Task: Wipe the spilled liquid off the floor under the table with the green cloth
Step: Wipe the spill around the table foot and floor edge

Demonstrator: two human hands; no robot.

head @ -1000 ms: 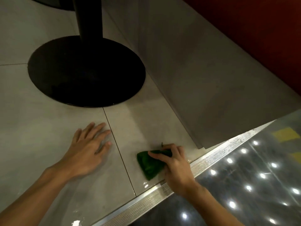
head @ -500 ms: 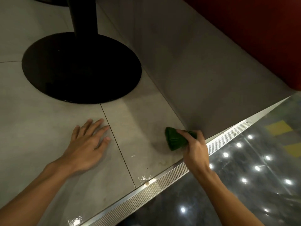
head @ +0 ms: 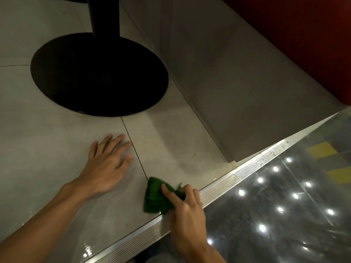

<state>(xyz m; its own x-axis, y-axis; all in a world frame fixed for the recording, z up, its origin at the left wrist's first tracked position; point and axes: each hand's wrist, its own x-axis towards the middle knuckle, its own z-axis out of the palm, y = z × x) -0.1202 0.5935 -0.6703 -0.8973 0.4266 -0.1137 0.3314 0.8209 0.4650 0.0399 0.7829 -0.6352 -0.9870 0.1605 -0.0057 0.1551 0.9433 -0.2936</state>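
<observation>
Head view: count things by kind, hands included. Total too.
Hands: 2, left hand, right hand
Cloths: 1, green cloth
Table bases: 1, black table base
Floor strips: 1, metal floor strip
Total: 5

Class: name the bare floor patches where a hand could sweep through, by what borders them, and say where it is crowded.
Bare tile lies between the table base, the grey plinth and the metal strip. More lies left of the left hand. Crowded: the near edge, where the right hand grips the green cloth beside the strip.
</observation>
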